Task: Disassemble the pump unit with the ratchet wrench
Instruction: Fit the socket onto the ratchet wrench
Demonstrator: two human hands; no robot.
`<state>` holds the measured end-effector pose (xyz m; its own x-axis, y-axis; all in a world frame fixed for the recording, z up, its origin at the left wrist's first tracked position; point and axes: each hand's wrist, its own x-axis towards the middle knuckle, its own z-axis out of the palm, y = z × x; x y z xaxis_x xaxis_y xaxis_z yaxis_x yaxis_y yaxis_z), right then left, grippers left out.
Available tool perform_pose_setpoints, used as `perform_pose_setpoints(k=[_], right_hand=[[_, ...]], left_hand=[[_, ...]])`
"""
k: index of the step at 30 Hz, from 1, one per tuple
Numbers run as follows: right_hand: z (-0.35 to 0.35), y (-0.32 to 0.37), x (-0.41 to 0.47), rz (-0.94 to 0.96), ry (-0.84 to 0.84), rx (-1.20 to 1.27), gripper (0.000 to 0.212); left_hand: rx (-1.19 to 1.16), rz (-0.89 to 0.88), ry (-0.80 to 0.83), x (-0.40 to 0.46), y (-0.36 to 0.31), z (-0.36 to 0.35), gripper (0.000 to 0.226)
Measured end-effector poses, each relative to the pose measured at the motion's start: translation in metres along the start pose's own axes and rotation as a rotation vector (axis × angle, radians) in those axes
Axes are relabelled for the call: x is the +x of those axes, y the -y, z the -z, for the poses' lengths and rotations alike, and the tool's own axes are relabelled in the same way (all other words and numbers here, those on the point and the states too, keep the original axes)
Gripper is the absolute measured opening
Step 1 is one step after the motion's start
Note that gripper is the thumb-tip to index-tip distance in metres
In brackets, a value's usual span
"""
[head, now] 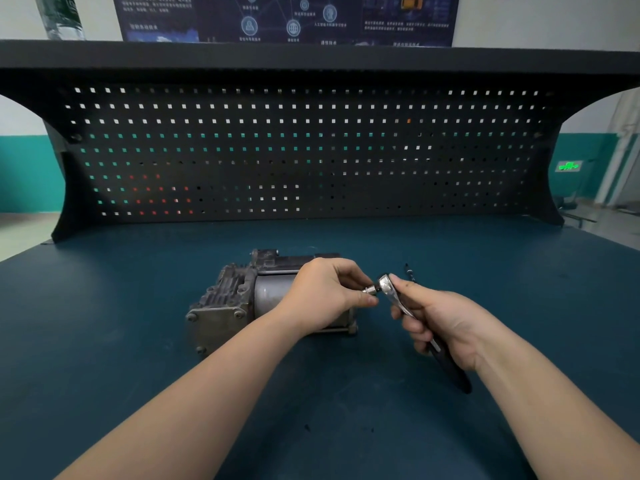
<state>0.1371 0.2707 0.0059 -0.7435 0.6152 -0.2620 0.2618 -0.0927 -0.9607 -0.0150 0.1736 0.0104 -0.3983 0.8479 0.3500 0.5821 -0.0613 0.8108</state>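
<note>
The grey metal pump unit lies on its side on the blue bench top, finned housing at the left, cylindrical motor body toward the right. My right hand grips the ratchet wrench by its black handle, its chrome head raised just right of the pump. Fingers of my left hand pinch the small socket fitted on the ratchet head. My left hand covers the pump's right end.
A long thin bolt lies on the bench behind the ratchet head. A black pegboard back panel rises at the far edge of the bench, under a dark shelf.
</note>
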Motion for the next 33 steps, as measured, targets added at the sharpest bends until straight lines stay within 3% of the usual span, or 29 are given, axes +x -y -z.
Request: perform_pose_setpoints(k=[15,20,22,25,27,30,33], right_hand=[[-0.006,-0.004,-0.001,-0.105,0.094,0.129,0.053],[-0.003,0.0,-0.004,-0.107,0.146,0.234,0.06],[-0.002,0.0,-0.003,-0.059,0.115,0.261,0.054],[0.0,-0.003,0.002,0.047,0.019,0.277,0.037],[0.002,-0.008,0.006,0.108,-0.055,0.266,0.031],[-0.002,-0.012,0.012,0.177,-0.111,0.214,0.027],[-0.009,-0.016,0.015,0.201,-0.159,0.13,0.021]], left_hand=[[0.023,-0.004,-0.084,-0.003,0.004,-0.01,0.022],[0.099,-0.024,0.002,-0.007,-0.002,-0.005,0.018],[0.186,-0.08,0.034,-0.009,-0.006,0.006,0.029],[0.338,-0.155,-0.08,-0.015,-0.013,0.041,0.027],[0.376,-0.085,-0.212,-0.023,-0.012,0.071,0.025],[0.476,0.182,-0.37,-0.034,0.003,0.107,0.031],[0.639,0.452,-0.226,-0.052,0.022,0.118,0.073]])
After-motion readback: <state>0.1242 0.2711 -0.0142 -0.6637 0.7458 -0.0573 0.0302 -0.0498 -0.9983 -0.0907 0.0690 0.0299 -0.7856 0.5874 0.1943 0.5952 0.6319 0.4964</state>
